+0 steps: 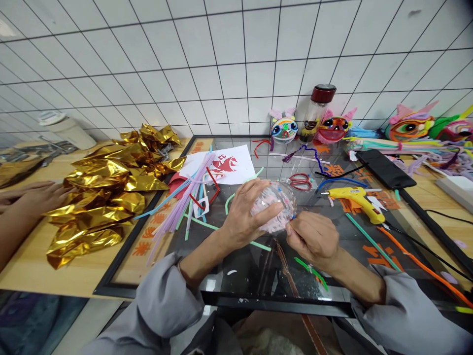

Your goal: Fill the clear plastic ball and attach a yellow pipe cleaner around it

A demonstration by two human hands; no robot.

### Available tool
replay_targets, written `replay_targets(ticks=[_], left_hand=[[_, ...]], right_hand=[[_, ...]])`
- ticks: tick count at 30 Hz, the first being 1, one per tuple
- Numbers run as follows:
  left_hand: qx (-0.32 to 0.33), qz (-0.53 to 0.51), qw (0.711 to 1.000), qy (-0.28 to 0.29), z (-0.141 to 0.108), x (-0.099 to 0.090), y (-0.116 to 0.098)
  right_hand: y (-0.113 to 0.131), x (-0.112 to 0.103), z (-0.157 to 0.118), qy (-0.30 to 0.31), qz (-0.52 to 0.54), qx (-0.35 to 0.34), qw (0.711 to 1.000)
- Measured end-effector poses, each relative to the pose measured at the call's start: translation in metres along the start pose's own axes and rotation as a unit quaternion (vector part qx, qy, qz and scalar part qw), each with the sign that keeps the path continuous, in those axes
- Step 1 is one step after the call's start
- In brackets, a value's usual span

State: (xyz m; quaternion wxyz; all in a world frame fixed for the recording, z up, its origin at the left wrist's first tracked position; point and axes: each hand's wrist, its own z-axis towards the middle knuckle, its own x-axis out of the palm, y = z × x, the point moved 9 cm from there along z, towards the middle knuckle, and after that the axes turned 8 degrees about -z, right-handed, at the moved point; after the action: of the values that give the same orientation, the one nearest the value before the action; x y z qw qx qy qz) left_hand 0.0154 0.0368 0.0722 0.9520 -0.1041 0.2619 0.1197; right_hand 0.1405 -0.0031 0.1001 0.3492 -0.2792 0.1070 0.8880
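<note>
My left hand (pixel 247 211) is wrapped round a clear rounded ball (pixel 278 202) with pinkish-white and coloured patches, held above the glass-topped table (pixel 236 266). At the ball's right edge my right hand (pixel 314 237) is closed in a pinch. What lies between those fingers is hidden; a small blue spot shows just beside them. Red-handled scissors (pixel 301 182) lie behind the ball. A yellow glue gun (pixel 356 199) rests to the right of my hands. A bundle of lilac and blue pipe cleaners (pixel 192 192) lies to the left, partly over a white sheet with a red design (pixel 236 165).
Crumpled gold foil (pixel 111 182) covers the left, with another person's hand (pixel 44 197) beside it. Along the tiled wall stand a glass bottle (pixel 314 113) and several colourful animal heads (pixel 284 129). A black phone (pixel 386 167) and an orange pipe cleaner (pixel 424 261) lie right.
</note>
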Motion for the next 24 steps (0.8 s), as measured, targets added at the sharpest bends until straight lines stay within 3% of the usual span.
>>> replay_targets(ticks=[3, 5, 6, 7, 9, 11, 13, 15, 18, 24], left_hand=[[-0.060, -0.042, 0.997, 0.001, 0.002, 0.001, 0.008], [-0.170, -0.142, 0.975, -0.024, -0.001, 0.002, 0.024], [-0.245, -0.220, 0.943, -0.044, -0.005, 0.005, 0.035], [-0.323, -0.310, 0.892, -0.063, -0.012, 0.010, 0.045], [-0.436, -0.468, 0.764, -0.084, -0.024, 0.027, 0.053], [-0.493, -0.557, 0.662, -0.087, -0.029, 0.040, 0.050], [-0.518, -0.590, 0.612, -0.095, -0.031, 0.045, 0.047], [-0.527, -0.594, 0.595, -0.121, -0.032, 0.044, 0.047], [-0.524, -0.589, 0.595, -0.157, -0.032, 0.042, 0.049], [-0.498, -0.553, 0.641, -0.188, -0.028, 0.035, 0.053]], right_hand=[[-0.004, -0.002, -0.003, -0.024, -0.030, -0.008, 0.999], [-0.008, -0.003, -0.005, -0.034, -0.067, -0.020, 0.997], [-0.010, -0.002, -0.007, -0.034, -0.086, -0.029, 0.995], [-0.011, -0.001, -0.008, -0.033, -0.102, -0.041, 0.993], [-0.011, 0.002, -0.011, -0.027, -0.119, -0.064, 0.990], [-0.010, 0.006, -0.014, -0.021, -0.106, -0.086, 0.990], [-0.009, 0.010, -0.018, -0.016, -0.074, -0.098, 0.992], [-0.008, 0.014, -0.021, -0.010, -0.045, -0.106, 0.993], [-0.005, 0.020, -0.025, 0.000, -0.036, -0.121, 0.992], [-0.002, 0.025, -0.023, 0.023, -0.091, -0.158, 0.983]])
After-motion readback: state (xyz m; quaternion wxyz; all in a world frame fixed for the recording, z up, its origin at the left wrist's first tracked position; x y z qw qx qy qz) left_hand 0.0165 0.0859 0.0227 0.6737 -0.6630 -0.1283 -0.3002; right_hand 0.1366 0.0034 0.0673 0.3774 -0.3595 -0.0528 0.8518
